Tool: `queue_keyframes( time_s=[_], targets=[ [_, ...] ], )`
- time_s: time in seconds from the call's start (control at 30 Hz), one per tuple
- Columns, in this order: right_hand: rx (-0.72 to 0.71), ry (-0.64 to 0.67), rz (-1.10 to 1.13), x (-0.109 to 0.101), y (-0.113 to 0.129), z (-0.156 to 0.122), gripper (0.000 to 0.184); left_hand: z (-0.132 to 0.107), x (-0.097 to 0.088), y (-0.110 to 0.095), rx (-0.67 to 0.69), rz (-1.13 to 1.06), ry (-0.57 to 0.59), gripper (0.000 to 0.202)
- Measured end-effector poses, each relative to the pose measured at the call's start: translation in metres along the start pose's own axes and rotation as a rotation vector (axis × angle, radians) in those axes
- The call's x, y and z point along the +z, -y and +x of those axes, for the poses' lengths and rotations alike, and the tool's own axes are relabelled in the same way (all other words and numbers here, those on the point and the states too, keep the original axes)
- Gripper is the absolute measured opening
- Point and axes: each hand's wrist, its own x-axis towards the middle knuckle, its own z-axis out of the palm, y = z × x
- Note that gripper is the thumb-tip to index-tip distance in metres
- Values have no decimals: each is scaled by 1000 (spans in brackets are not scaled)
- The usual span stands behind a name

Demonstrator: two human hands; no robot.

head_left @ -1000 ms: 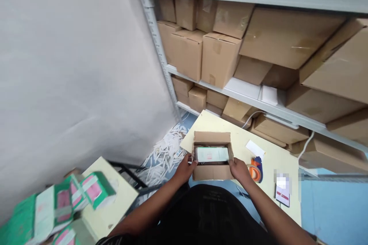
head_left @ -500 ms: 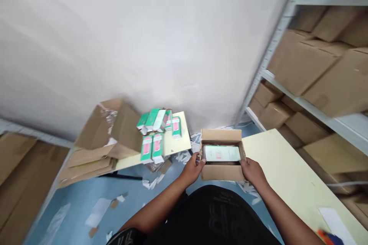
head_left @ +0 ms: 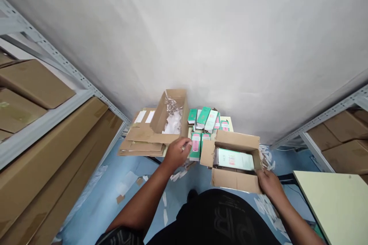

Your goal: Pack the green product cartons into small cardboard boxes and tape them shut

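My right hand (head_left: 268, 183) grips the right front corner of a small open cardboard box (head_left: 234, 178) held in the air; a white-and-green packet (head_left: 235, 159) lies inside it. My left hand (head_left: 177, 154) is off the box and reaches toward a pile of green-and-pink packets (head_left: 205, 128) on a small pale table by the wall; its fingers are curled close to one upright packet (head_left: 195, 146), and I cannot tell if they touch it.
An open carton with plastic wrap (head_left: 169, 116) and flattened cardboard (head_left: 142, 141) lie left of the packets. Metal shelving with large boxes (head_left: 43, 122) stands on the left, more shelving (head_left: 339, 138) on the right. A pale table (head_left: 336, 203) is at lower right. Paper scraps litter the blue floor (head_left: 123, 187).
The view has swung left, from the shelves and table to the wall and packet pile. My left hand let go of the box and moved out toward the packets; my right hand keeps the box.
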Motion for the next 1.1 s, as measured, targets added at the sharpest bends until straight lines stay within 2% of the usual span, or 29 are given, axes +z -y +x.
queue_keyframes(
  time_s=[0.07, 0.13, 0.17, 0.23, 0.3, 0.37, 0.43, 0.5, 0.57, 0.63, 0.7, 0.83, 0.97, 1.1],
  targets=[
    [-9, 1, 0, 20, 32, -2, 46, 34, -37, 45, -91, 97, -71, 28],
    [-7, 11, -2, 36, 60, -3, 45, 75, -59, 88, -222, 195, 5, 28],
    [0, 15, -6, 42, 72, -4, 45, 96, -63, 107, -282, 252, 73, 33],
    [12, 23, -19, 50, 91, -6, 45, 133, -59, 139, -371, 337, 250, 54],
    [25, 37, -28, 55, 103, -9, 45, 161, -42, 161, -448, 378, 452, 76],
    [34, 42, -27, 58, 110, -12, 45, 176, -20, 176, -489, 393, 541, 93],
    [58, 33, -27, 60, 113, -15, 45, 180, 0, 185, -503, 407, 566, 101],
    [95, 21, -29, 64, 113, -18, 46, 180, 15, 192, -495, 426, 576, 95],
    [121, 21, -19, 66, 112, -21, 48, 179, 24, 196, -470, 443, 585, 71],
    [134, 27, -6, 67, 111, -24, 48, 180, 26, 198, -439, 454, 580, 44],
    [144, 30, -1, 66, 109, -26, 48, 183, 20, 197, -408, 460, 544, 28],
    [153, 34, -6, 61, 105, -27, 46, 179, -13, 187, -368, 469, 389, 22],
    [140, 23, -46, 60, 104, -23, 46, 152, -57, 169, -369, 457, 166, 35],
    [104, 9, -70, 62, 108, -16, 46, 120, -85, 139, -364, 66, -173, 42]
  ],
)
